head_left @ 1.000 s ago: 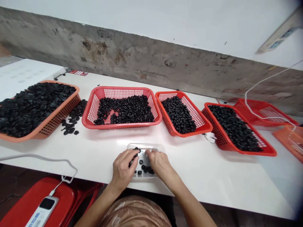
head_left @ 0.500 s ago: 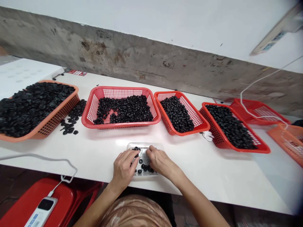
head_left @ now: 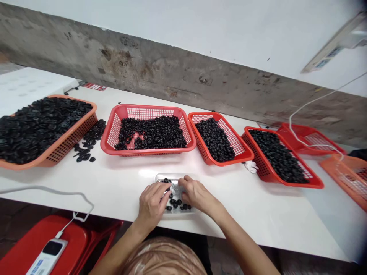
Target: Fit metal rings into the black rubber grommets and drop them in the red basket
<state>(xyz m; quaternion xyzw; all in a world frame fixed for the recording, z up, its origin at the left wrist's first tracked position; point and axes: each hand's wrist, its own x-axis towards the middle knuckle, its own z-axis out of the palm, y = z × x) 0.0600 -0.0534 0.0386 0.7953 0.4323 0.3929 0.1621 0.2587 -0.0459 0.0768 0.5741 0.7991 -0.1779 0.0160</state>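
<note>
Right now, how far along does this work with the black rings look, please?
Seemingly done: an orange basket and three red baskets hold black rings. In hand: the left hand and right hand are among a few rings on a clear plastic tray. Left: a loose pile on the table beside the orange basket.

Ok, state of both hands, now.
Left hand: curled over the clear plastic tray; cannot tell if holding anything.
Right hand: fingers curled down; cannot tell either.

Left hand (head_left: 152, 202) and right hand (head_left: 197, 196) palms down, almost touching, bare forearms (head_left: 241, 244) angling inward from below.
</note>
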